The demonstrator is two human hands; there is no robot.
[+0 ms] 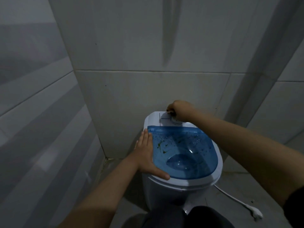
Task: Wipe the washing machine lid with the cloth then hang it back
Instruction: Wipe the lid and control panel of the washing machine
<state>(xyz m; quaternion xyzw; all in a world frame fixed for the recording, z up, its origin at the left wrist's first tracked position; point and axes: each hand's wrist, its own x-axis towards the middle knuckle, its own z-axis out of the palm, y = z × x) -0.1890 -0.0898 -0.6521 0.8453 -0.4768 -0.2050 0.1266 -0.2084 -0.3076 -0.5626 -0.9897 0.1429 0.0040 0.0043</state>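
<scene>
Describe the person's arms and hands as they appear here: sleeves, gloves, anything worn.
Both forearms are bare to past the elbow. The left hand and right hand wear no gloves; no rings, watch or bands show. A dark sleeve edge appears on the right upper arm at the frame's lower right.

- We see a grey tiled floor (233, 186) that carries everything here; it meets the tiled walls at a corner on the left.
- A small white washing machine (162, 191) stands directly on the floor, close to the back wall.
- A white power cord (230, 197) lies on the floor to the right of the machine, ending in a white plug (256, 213).
- We notice small dark specks on the floor near the plug.
</scene>
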